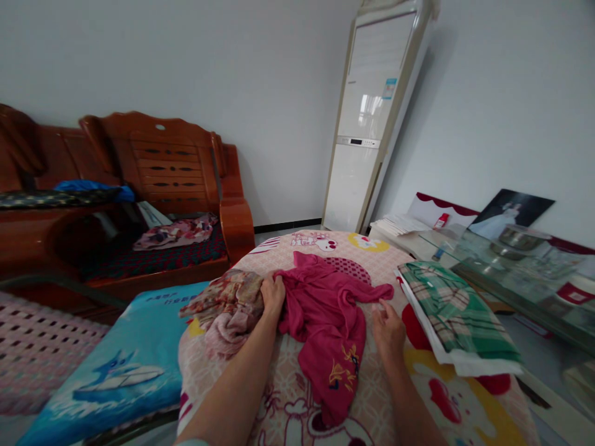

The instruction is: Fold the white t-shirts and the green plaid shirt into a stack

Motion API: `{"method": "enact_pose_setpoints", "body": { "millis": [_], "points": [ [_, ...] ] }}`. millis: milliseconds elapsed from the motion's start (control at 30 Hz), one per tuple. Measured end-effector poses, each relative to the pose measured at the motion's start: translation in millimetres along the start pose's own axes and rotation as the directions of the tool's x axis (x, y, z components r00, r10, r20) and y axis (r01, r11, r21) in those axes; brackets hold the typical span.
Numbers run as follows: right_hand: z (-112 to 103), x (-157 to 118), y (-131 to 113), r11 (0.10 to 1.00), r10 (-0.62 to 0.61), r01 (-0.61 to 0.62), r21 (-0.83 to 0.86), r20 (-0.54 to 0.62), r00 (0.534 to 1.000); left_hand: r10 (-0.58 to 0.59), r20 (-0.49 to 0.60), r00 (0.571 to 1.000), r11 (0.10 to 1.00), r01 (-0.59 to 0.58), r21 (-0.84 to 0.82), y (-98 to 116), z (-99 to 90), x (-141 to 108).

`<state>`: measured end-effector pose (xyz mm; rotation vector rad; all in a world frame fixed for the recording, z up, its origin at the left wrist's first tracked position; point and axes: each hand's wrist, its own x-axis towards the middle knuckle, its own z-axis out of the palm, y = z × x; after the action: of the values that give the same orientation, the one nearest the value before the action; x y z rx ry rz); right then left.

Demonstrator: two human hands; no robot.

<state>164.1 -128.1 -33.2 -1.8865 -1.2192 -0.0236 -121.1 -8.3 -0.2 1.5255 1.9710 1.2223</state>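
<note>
A crumpled magenta garment [325, 303] with yellow embroidery lies on a patterned cloth [288, 378] covering a round surface. My left hand [273, 297] is closed on the garment's left edge, its fingers pinched together. Just left of that hand, a bunched floral scarf [232, 303] in pink and brown touches it. My right hand [388, 328] is beside the garment's right end, fingers apart and curved, with nothing visible in them.
A folded green plaid cloth [460, 310] in clear wrapping rests at the right, near a glass shelf [525, 279]. A blue cushion [125, 353] is at the left, with a wooden chair [171, 167] behind. A tall white air conditioner [357, 167] stands behind.
</note>
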Motion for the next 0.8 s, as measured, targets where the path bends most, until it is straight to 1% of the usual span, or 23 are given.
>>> {"method": "enact_pose_setpoints", "body": {
  "millis": [67,133,167,233,333,400,433,533,600,667,733,800],
  "points": [
    [4,8,-5,0.998,-0.011,0.013,-0.057,0.029,1.000,0.034,-0.042,0.999,0.997,-0.037,-0.071,1,-1.7,-1],
    [10,19,-11,0.992,-0.017,0.025,-0.121,0.074,0.997,0.073,-0.032,0.997,0.994,-0.075,-0.081,1,-3.8,-1],
    [14,25,-14,0.989,-0.015,0.029,-0.148,0.090,0.996,0.099,-0.006,0.995,0.993,-0.099,-0.065,0,-4.2,-1],
    [23,39,-19,0.983,-0.009,0.029,-0.182,0.109,0.994,0.174,0.088,0.981,0.985,-0.173,-0.024,-1,-2.8,-1],
    [36,59,-25,0.984,0.037,-0.005,-0.176,0.176,0.984,0.273,0.262,0.926,0.957,-0.288,0.019,1,4.3,-4],
    [43,69,-28,0.993,0.086,-0.060,-0.105,0.266,0.960,0.305,0.332,0.893,0.943,-0.333,0.029,4,9.5,-6],
    [46,72,-30,0.995,0.102,-0.089,-0.056,0.310,0.945,0.306,0.353,0.884,0.940,-0.339,0.035,6,11.6,-7],
    [50,75,-35,0.987,0.096,-0.136,0.081,0.381,0.920,0.279,0.423,0.862,0.942,-0.331,0.053,10,14.1,-7],
    [50,74,-37,0.977,0.103,-0.168,0.134,0.395,0.913,0.269,0.456,0.848,0.945,-0.325,0.047,10,12.9,-5],
    [48,74,-38,0.952,0.139,-0.233,0.199,0.397,0.907,0.277,0.460,0.843,0.950,-0.313,0.004,9,10.2,-4],
    [44,78,-39,0.912,0.193,-0.305,0.275,0.369,0.909,0.302,0.448,0.841,0.951,-0.297,-0.084,9,7.2,-2],
    [41,87,-40,0.865,0.240,-0.349,0.361,0.313,0.919,0.369,0.427,0.826,0.928,-0.304,-0.216,10,5.3,-1]
  ]
}}
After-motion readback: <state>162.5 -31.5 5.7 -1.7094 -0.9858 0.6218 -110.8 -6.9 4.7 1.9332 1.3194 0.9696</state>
